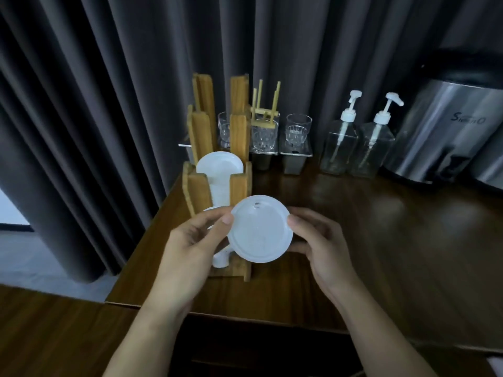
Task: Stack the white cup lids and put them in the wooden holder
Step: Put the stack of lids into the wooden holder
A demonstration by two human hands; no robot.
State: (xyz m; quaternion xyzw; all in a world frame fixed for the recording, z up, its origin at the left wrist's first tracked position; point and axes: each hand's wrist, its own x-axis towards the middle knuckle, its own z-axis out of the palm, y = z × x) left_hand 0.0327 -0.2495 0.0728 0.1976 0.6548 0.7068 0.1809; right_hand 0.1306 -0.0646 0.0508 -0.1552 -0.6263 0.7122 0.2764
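I had the white lid [260, 232] pinched between both hands, just in front of the near compartment of the wooden holder [239, 191]. My left hand [190, 240] gripped its left rim, thumb on the face and fingers curled behind. My right hand [321, 240] gripped the right rim the same way. The lid was tilted with its flat face towards me and the sip hole at the far edge. I could not tell whether it was one lid or a few nested together.

A stack of lids [219, 165] already sat in the near compartment, reaching close to its top, and the two compartments further back looked empty. A sliver of white showed behind my left fingers, but I could not tell whether it was another lid.

I judged this to be the placing step, with the stacking largely done. The next move called for levelling the lid, lifting it above the wooden uprights and lowering it squarely onto the stack. With so little room left there, it might have had to go one compartment further back. A tilted rim could have caught on an upright.
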